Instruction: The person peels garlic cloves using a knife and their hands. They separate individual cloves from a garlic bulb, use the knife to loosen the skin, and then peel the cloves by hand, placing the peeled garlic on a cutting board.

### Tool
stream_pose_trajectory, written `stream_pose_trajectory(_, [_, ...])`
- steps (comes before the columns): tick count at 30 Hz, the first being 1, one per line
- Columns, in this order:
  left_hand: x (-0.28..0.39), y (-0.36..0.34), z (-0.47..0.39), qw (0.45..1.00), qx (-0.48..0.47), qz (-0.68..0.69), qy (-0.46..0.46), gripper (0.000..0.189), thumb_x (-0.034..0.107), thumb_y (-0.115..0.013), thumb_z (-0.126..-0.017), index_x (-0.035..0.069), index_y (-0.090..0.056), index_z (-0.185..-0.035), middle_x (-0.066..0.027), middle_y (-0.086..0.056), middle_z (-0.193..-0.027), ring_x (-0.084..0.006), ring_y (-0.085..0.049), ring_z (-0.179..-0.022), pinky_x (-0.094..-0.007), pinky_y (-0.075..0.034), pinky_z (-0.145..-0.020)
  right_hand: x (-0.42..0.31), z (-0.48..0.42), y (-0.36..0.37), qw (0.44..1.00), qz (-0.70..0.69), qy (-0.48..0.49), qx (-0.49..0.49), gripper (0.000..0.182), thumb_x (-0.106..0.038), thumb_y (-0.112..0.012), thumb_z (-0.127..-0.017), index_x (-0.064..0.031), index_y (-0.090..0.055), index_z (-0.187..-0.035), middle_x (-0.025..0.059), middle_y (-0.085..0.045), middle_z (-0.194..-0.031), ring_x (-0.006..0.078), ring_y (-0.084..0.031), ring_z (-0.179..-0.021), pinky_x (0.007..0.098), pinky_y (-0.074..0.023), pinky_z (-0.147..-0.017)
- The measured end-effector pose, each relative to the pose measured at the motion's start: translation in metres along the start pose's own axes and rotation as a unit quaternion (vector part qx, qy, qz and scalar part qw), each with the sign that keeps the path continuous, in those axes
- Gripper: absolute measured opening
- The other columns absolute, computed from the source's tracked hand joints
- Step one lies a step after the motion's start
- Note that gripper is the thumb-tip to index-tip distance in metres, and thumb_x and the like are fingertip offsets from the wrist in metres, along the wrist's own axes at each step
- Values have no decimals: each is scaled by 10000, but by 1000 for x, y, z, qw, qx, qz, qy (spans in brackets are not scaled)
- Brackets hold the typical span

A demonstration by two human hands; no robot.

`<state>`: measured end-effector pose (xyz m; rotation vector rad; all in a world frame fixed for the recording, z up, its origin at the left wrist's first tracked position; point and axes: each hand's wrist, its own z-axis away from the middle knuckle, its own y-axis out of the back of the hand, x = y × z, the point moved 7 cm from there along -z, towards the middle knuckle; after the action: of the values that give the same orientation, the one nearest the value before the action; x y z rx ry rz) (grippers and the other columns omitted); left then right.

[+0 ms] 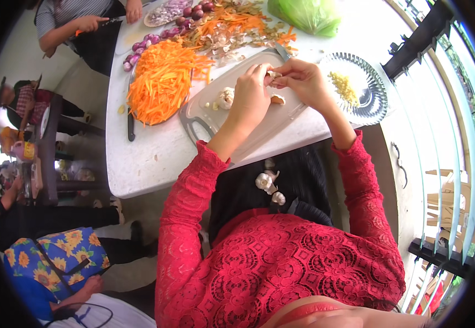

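My left hand [254, 88] and my right hand [303, 80] meet above a pale cutting board [237, 139], their fingers closed on a small piece of garlic with papery skin [273, 75]. A garlic bulb [225, 98] lies on the board left of my left hand, with small bits beside it. Below my fingers is a loose garlic piece [278, 99]. On the right, a ridged silvery plate [379, 92] holds chopped garlic [344, 88]. Several garlic bulbs [263, 181] rest on the dark cloth over my lap. A knife blade [282, 51] shows at the board's far edge.
Shredded carrot [159, 84] is heaped left of the board, near a black knife handle [130, 127]. Peelings [225, 33], small red onions [139, 51] and a green plastic bag [309, 16] lie farther back. Across the table a person holds a knife [110, 20]. Window louvers stand at right.
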<state>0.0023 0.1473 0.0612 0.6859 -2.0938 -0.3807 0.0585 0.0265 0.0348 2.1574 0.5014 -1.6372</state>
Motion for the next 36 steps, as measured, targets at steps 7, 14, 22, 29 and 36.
stream_pose_trajectory(7, [-6, 3, -5, 1000, 10, -3, 7, 178, -46, -562, -853, -25, -627, -1018, -168, -679, -921, -307, -667, -816, -363, -520, -716, 1, -3, 0, 1000, 11, 0, 4, 154, 28, -650, -831, 56, -634, -982, 71, -686, -856, 111, -663, -806, 229, -528, -732])
stream_pose_trajectory(14, [-43, 0, -6, 897, -39, 364, 247, 203, 155, -622, -911, -40, -663, -946, -62, -683, -851, -117, -652, -769, -241, -532, -712, -29, 3, -5, 986, 143, 79, 31, 372, -64, -770, -742, 41, -646, -1076, 94, -678, -886, 149, -674, -798, 295, -554, -712])
stream_pose_trajectory(22, [-39, 6, 1, 900, -46, 334, 277, 287, 212, -619, -928, -2, -623, -1119, -63, -665, -988, -132, -661, -898, -232, -558, -608, -60, 11, -16, 936, 298, 187, 25, 457, -78, -726, -785, -30, -612, -1224, 135, -647, -932, 215, -681, -777, 299, -561, -688])
stream_pose_trajectory(29, [-24, 14, -1, 909, -57, 343, 231, 322, 212, -697, -877, -32, -643, -1079, -87, -676, -909, -110, -658, -806, -232, -561, -626, -56, 9, -14, 964, 218, 152, -3, 436, -31, -693, -811, -25, -601, -1238, 122, -647, -1026, 187, -690, -837, 291, -583, -735])
stream_pose_trajectory(36, [-27, 15, -3, 929, -69, 303, 200, 305, 133, -692, -868, -44, -636, -1109, -100, -693, -920, -122, -660, -821, -242, -547, -727, -66, 12, -16, 950, 239, 199, -3, 413, -18, -680, -805, -34, -619, -1213, 118, -659, -993, 200, -688, -784, 304, -575, -717])
